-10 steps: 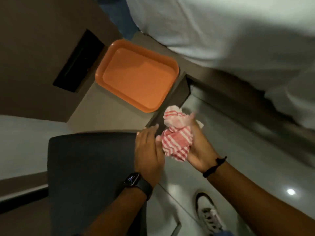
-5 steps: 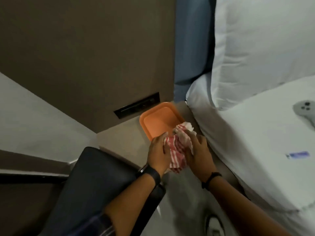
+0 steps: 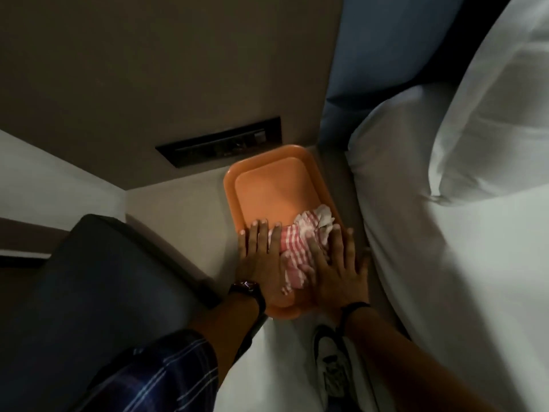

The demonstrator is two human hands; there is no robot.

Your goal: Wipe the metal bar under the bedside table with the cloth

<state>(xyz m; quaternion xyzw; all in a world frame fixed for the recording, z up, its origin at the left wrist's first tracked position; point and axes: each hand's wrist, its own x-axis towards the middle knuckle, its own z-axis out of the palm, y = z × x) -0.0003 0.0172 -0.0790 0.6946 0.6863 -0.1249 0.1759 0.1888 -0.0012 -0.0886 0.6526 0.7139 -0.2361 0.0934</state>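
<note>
A crumpled red-and-white striped cloth (image 3: 300,245) lies in the orange tray (image 3: 267,185) on top of the bedside table (image 3: 193,221). My left hand (image 3: 260,257) lies flat on the cloth's left side, fingers spread and straight. On the cloth's right side my right hand (image 3: 338,263) rests flat too, fingers apart. Both hands press on the cloth from above; neither curls around it. The metal bar under the table is out of sight.
A dark socket panel (image 3: 219,144) sits in the brown wall behind the tray. A dark padded chair (image 3: 98,281) stands at the left. The white bed (image 3: 445,263) with a pillow (image 3: 499,114) fills the right. My shoe (image 3: 329,361) is on the floor below.
The view swung up from the floor to the tabletop. Both hands carried the bunched cloth up and forward and now lie flat on it in the tray.
</note>
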